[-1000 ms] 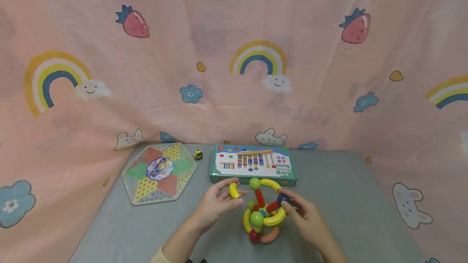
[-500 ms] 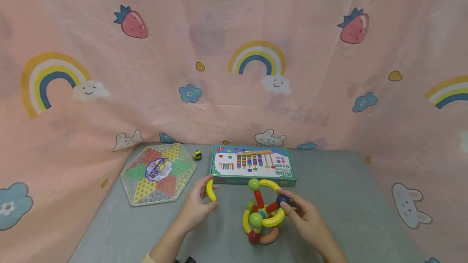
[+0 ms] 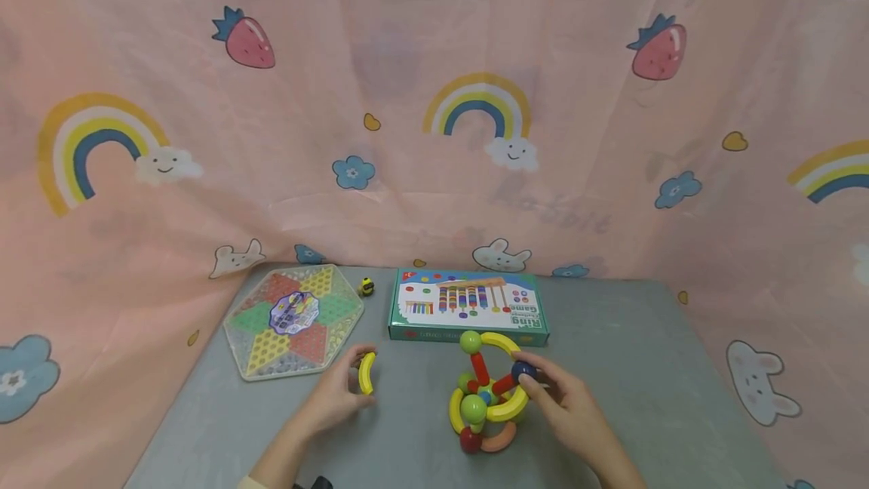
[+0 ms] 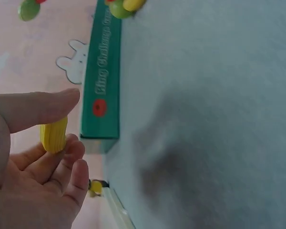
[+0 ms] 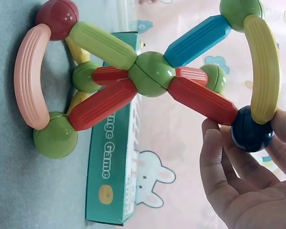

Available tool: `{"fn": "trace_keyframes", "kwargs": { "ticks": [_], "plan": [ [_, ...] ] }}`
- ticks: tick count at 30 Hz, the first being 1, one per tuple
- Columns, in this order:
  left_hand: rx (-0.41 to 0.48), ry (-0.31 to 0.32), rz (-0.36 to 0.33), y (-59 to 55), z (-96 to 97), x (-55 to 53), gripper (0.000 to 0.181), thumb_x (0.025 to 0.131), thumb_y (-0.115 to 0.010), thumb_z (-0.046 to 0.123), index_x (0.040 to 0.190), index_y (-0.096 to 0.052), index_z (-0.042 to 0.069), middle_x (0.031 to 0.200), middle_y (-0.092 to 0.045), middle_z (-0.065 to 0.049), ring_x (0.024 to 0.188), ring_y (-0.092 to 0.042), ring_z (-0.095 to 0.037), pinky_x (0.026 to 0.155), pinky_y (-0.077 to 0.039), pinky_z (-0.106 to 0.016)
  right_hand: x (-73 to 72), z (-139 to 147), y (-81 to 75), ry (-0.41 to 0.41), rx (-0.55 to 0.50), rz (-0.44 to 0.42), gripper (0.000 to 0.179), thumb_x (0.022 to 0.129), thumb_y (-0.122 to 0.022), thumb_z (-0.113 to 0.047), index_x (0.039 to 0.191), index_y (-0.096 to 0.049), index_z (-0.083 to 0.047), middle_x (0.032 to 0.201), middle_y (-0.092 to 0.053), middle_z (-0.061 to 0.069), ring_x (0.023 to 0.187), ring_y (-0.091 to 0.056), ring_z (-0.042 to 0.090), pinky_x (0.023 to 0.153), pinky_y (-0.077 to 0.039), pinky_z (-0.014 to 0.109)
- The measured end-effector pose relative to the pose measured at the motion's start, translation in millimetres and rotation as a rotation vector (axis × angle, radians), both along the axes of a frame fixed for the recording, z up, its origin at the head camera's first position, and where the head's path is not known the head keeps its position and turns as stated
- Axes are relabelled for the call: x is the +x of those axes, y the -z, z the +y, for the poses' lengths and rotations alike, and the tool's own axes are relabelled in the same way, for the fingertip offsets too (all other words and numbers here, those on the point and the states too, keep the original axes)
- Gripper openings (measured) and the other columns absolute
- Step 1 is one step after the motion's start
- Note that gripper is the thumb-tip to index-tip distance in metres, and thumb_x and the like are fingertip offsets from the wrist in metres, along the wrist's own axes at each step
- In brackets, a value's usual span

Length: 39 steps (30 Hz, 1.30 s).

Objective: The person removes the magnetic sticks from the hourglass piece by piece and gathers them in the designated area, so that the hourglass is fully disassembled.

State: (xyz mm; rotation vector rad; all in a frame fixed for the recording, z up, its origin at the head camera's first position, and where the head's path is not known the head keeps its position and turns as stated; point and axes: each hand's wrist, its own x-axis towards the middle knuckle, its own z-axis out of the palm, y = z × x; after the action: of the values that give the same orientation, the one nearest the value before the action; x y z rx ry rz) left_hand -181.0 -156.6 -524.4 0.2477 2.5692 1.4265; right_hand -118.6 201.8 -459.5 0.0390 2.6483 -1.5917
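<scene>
My left hand (image 3: 334,392) pinches a curved yellow stick (image 3: 366,373) between thumb and fingers, left of the built toy and apart from it. In the left wrist view the ribbed yellow stick (image 4: 54,136) shows below the thumb. A structure of balls and sticks (image 3: 487,397) stands on the table. In the right wrist view a green ball (image 5: 155,74) joins red, green and blue straight sticks at its middle. The fingers of my right hand (image 3: 566,402) hold the dark blue ball (image 5: 251,129) at its upper right corner, where a curved yellow stick (image 5: 266,69) meets it.
Behind the structure lies a green-edged Ring Challenge Game box (image 3: 468,308). A hexagonal Chinese checkers board (image 3: 294,321) lies at the back left, with a small black and yellow toy (image 3: 366,287) beside it. A pink printed cloth (image 3: 434,210) hangs behind the grey table (image 3: 611,323).
My left hand has drawn away from the structure to the left and nearer, carrying the curved yellow stick. The right hand and the structure stay nearly in place.
</scene>
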Motion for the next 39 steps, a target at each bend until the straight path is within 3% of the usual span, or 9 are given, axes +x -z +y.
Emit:
{"fn": "trace_keyframes", "kwargs": {
  "ticks": [5,12,19,25,30,36,39],
  "plan": [
    [-0.072,-0.038,-0.01,11.8,-13.5,2.6,0.08,0.066,-0.09,-0.001,0.137,-0.056,0.01,0.116,-0.058,-0.007,0.095,-0.055,-0.019,0.079,-0.05,-0.037,-2.2,1,2.1,-0.01,-0.001,0.013,0.045,0.101,-0.061,-0.037,0.142,-0.057,-0.019,0.14,-0.061,0.01,0.116,-0.064,0.026,0.087,-0.059,0.032],
    [-0.2,-0.071,0.047,28.8,-26.9,3.9,0.079,0.063,-0.092,0.002,0.135,-0.06,0.009,0.135,-0.06,-0.009,0.12,-0.058,-0.029,0.106,-0.044,-0.053,-3.5,2,-0.9,-0.003,0.017,-0.014,0.049,0.101,-0.061,-0.034,0.146,-0.053,-0.016,0.138,-0.061,0.014,0.116,-0.065,0.027,0.087,-0.059,0.031],
    [-0.268,-0.065,0.034,36.5,-34.7,1.9,0.078,0.062,-0.092,0.002,0.133,-0.062,0.005,0.131,-0.062,-0.012,0.115,-0.059,-0.029,0.104,-0.044,-0.055,-3.7,2,-2.1,-0.003,0.017,-0.016,0.048,0.101,-0.062,-0.032,0.146,-0.054,-0.016,0.136,-0.063,0.014,0.116,-0.065,0.027,0.087,-0.059,0.031],
    [-0.246,-0.075,0.001,36.5,-36.8,3.4,0.081,0.062,-0.093,0.002,0.135,-0.06,0.007,0.129,-0.061,-0.01,0.112,-0.059,-0.025,0.102,-0.045,-0.054,-2.5,3,-0.5,-0.007,0.009,-0.02,0.05,0.1,-0.062,-0.034,0.146,-0.054,-0.016,0.137,-0.062,0.013,0.116,-0.065,0.027,0.086,-0.059,0.031],
    [-0.206,-0.103,0.041,33.6,-33.3,7.7,0.082,0.061,-0.095,0.008,0.135,-0.06,0.006,0.121,-0.061,-0.008,0.106,-0.06,-0.023,0.094,-0.049,-0.048,-1.1,3,1.1,-0.001,-0.001,-0.018,0.049,0.1,-0.063,-0.034,0.145,-0.054,-0.016,0.136,-0.063,0.012,0.115,-0.065,0.026,0.086,-0.059,0.031],
    [-0.173,-0.182,0.141,14.2,-19.5,12.5,0.069,0.071,-0.09,0.018,0.133,-0.062,0.008,0.129,-0.062,-0.015,0.12,-0.057,-0.036,0.1,-0.046,-0.056,-1.0,1,1.7,0.001,-0.016,-0.026,0.049,0.1,-0.062,-0.034,0.146,-0.054,-0.016,0.136,-0.063,0.012,0.116,-0.065,0.028,0.087,-0.059,0.031],
    [-0.094,-0.148,0.147,4.7,-2.9,12.5,0.062,0.076,-0.087,0.015,0.132,-0.062,0.008,0.13,-0.062,-0.015,0.12,-0.058,-0.034,0.099,-0.047,-0.055,-0.8,2,1.8,0.006,-0.024,-0.025,0.047,0.101,-0.063,-0.031,0.145,-0.055,-0.017,0.134,-0.064,0.012,0.115,-0.065,0.027,0.087,-0.059,0.031]
  ]
}}
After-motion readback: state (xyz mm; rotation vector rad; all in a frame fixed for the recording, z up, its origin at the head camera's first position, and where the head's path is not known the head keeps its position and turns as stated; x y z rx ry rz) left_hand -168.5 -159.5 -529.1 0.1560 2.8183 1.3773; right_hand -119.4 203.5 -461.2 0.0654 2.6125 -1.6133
